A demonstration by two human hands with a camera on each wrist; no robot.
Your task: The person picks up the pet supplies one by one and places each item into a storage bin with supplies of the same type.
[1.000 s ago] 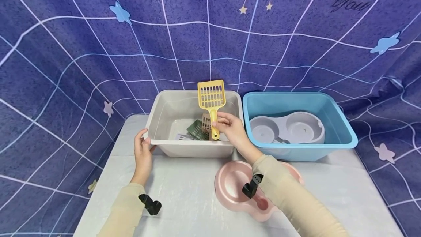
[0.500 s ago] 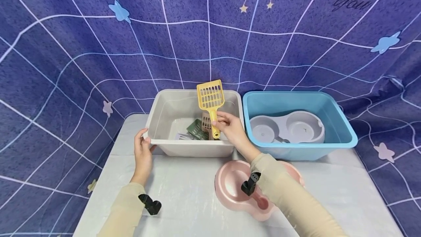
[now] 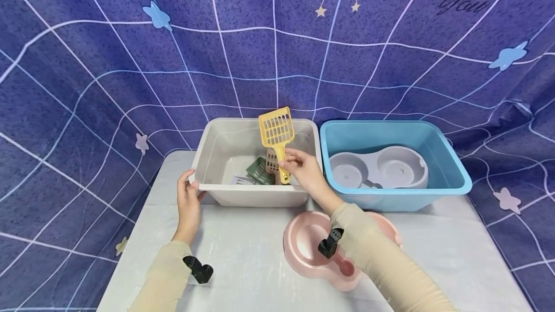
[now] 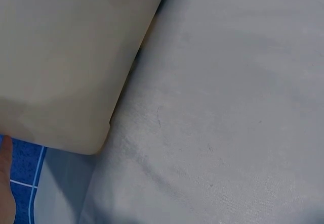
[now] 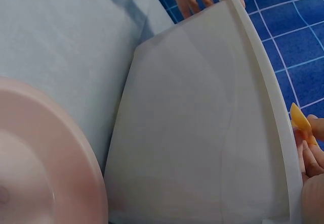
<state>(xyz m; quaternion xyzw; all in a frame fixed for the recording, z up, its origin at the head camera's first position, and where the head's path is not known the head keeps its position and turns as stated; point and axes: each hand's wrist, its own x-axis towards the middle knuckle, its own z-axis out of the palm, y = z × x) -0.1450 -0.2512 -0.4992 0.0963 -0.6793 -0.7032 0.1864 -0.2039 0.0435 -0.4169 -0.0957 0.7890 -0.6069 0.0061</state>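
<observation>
Our right hand point(image 3: 307, 170) pinches the yellow scoop point(image 3: 280, 145), its long axis pointing away and slightly left, over the bin point(image 3: 256, 198) our left hand point(image 3: 188, 202) grips.

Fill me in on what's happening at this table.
A person is holding a yellow scoop by its handle with the right hand, over the grey bin. The left hand holds that bin's near left corner. A green scoop and a brown scoop lie inside. The blue bin alongside holds a grey bowl; a pink bowl sits in front.
</observation>
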